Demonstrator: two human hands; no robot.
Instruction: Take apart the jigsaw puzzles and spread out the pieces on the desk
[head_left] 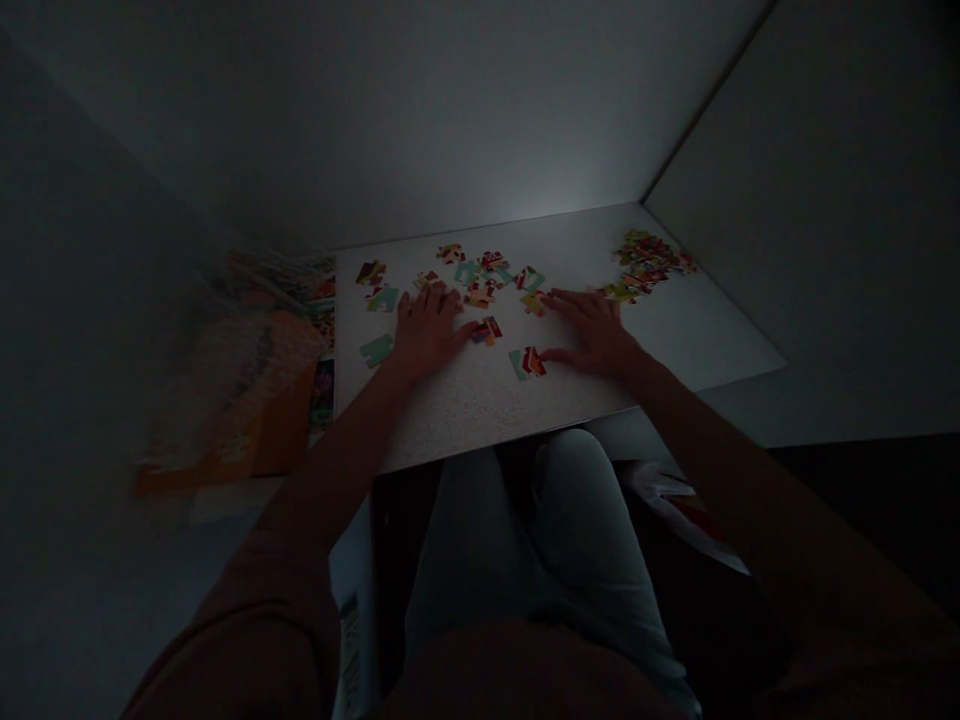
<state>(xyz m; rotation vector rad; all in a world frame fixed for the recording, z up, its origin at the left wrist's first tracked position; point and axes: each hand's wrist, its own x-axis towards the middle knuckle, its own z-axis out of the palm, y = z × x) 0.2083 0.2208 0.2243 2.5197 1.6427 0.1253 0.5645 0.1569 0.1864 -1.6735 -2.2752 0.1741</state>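
My left hand [429, 328] lies spread on the white tabletop, its fingers over some loose jigsaw pieces and its thumb at a dark red and orange puzzle piece [487, 331]. Beside it on the left is a plain mint-green puzzle piece [376, 350]. My right hand [592, 330] also rests with fingers apart; its fingertips reach a yellow-green puzzle piece [533, 303], and its thumb is close to a green, red and white puzzle piece [528, 364]. Several more pieces lie between and beyond the hands, such as a green and red one [529, 278].
A heap of puzzle pieces [651, 262] sits at the table's right back. On the left are an orange package [274, 430] and colourful printed sheets [324, 330]. Walls border the back and right side. My knees [577, 465] are under the front edge, near a white and red bag [690, 510].
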